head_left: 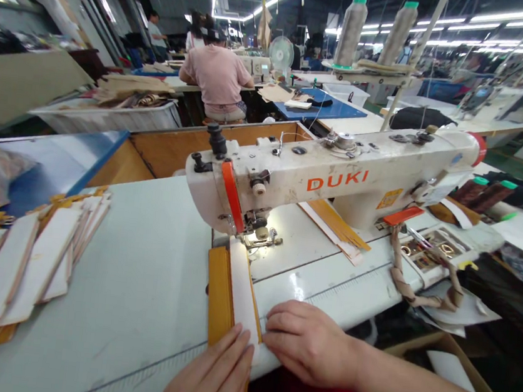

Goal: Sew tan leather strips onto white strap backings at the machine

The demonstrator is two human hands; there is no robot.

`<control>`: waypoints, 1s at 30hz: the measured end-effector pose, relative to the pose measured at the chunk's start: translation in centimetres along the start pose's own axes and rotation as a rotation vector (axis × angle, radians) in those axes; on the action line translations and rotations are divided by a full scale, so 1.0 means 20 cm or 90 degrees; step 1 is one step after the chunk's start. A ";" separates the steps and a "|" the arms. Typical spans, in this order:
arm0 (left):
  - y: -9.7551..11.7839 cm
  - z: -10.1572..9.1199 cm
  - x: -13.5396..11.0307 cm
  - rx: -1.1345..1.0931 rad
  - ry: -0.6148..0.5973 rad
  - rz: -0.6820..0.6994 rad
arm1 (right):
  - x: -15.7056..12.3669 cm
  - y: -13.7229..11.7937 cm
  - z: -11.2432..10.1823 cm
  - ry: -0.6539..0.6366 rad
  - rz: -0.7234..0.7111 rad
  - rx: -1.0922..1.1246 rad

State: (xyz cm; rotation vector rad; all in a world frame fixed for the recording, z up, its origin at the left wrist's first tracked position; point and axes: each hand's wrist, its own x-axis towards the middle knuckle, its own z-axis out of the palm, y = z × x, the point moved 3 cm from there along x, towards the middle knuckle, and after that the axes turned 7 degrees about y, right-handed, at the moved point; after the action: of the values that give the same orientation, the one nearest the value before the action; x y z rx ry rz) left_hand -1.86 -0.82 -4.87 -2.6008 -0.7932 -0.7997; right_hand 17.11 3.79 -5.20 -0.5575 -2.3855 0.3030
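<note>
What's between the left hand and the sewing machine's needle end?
A white strip, with mustard material along both sides. It runs from under the left hand up to the sewing machine. Shows in the head view.

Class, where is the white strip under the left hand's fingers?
In the head view, the white strip runs below centre, from the sewing machine to the left hand, with a mustard strip on its left and the right hand opposite.

Pale grey-green flat sewing tabletop (150, 259) carries, L, a pile of white-faced mustard strips w/ metal clips (22, 263); ctr, a white metal sewing mach. (287, 177) & long mustard-and-white flat workpiece (242, 288); R, loose mustard-and-white strips (336, 226) plus shallow pale parts tray (431, 277).
</note>
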 end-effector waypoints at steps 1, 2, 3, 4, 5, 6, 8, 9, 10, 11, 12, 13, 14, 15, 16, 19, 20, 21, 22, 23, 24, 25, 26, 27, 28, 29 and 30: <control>0.00 0.00 0.00 0.000 -0.010 0.009 | 0.00 0.00 0.00 0.003 -0.004 -0.001; 0.00 0.00 0.00 0.000 -0.016 0.015 | 0.00 0.00 0.00 0.003 -0.008 -0.003; -0.01 0.00 0.00 -0.002 -0.018 0.019 | 0.00 0.00 0.00 0.001 -0.010 -0.006; -0.01 0.00 0.00 -0.005 -0.006 0.022 | 0.00 0.00 0.00 -0.003 -0.011 -0.007; -0.01 0.00 0.01 -0.008 0.003 0.026 | -0.01 0.00 0.00 -0.007 -0.013 -0.009; -0.01 0.00 0.01 -0.010 0.010 0.026 | -0.01 0.00 0.00 -0.010 -0.015 -0.009; -0.02 0.00 0.02 -0.012 0.020 0.022 | -0.01 0.00 0.00 -0.009 -0.019 -0.006; -0.02 0.00 0.03 -0.014 0.023 0.020 | -0.01 0.00 0.01 -0.007 -0.019 -0.004; -0.02 0.00 0.03 -0.016 0.020 0.022 | -0.01 0.00 0.01 -0.005 -0.019 -0.003; -0.01 0.01 0.03 -0.020 0.012 0.026 | 0.00 0.00 0.00 -0.003 -0.019 -0.002; -0.01 0.01 0.03 -0.021 0.015 0.026 | 0.00 0.00 0.00 -0.002 -0.019 -0.002; -0.01 0.01 0.03 -0.021 0.012 0.026 | 0.00 0.00 0.00 -0.002 -0.018 -0.002; -0.01 0.01 0.03 -0.021 0.003 0.026 | 0.00 0.00 0.00 -0.003 -0.017 -0.002; -0.01 0.01 0.03 -0.021 -0.007 0.028 | 0.00 0.00 0.00 -0.004 -0.017 -0.002; -0.01 0.01 0.03 -0.021 -0.007 0.027 | 0.00 0.00 0.00 -0.006 -0.016 -0.001; -0.01 0.01 0.02 -0.021 -0.016 0.030 | 0.00 0.00 0.00 -0.010 -0.015 0.003; -0.01 0.01 0.02 -0.018 -0.012 0.025 | 0.00 0.00 0.00 -0.011 -0.014 0.005; -0.01 0.01 0.02 -0.016 -0.007 0.024 | 0.00 0.00 0.00 -0.009 -0.012 0.006; -0.01 0.01 0.02 -0.015 -0.003 0.023 | 0.00 0.00 0.00 -0.003 -0.011 0.007; -0.01 0.01 0.02 -0.014 0.003 0.022 | 0.00 0.00 0.00 0.004 -0.010 0.008; -0.01 0.01 0.02 -0.013 0.009 0.021 | 0.01 0.00 0.00 0.009 -0.007 0.008; 0.00 0.01 0.02 -0.012 0.014 0.022 | 0.01 -0.01 -0.01 0.011 -0.005 0.007; 0.00 0.01 0.02 -0.010 0.016 0.020 | 0.01 -0.01 -0.01 0.008 -0.005 0.004; 0.00 0.01 0.02 -0.007 0.018 0.019 | 0.02 -0.02 -0.01 0.000 -0.006 -0.002; 0.00 0.01 0.02 -0.002 0.020 0.016 | 0.02 -0.02 -0.01 -0.013 -0.009 -0.009; 0.01 0.02 0.01 0.001 0.023 0.018 | 0.03 -0.03 0.00 -0.025 -0.013 -0.017; 0.01 0.02 0.01 0.003 0.026 0.017 | 0.03 -0.03 0.00 -0.037 -0.017 -0.024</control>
State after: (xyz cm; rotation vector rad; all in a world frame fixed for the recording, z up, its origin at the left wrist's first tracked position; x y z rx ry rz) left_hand -1.48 -0.72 -5.08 -2.5764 -0.7463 -0.8387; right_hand 16.48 3.58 -4.61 -0.5400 -2.4567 0.2661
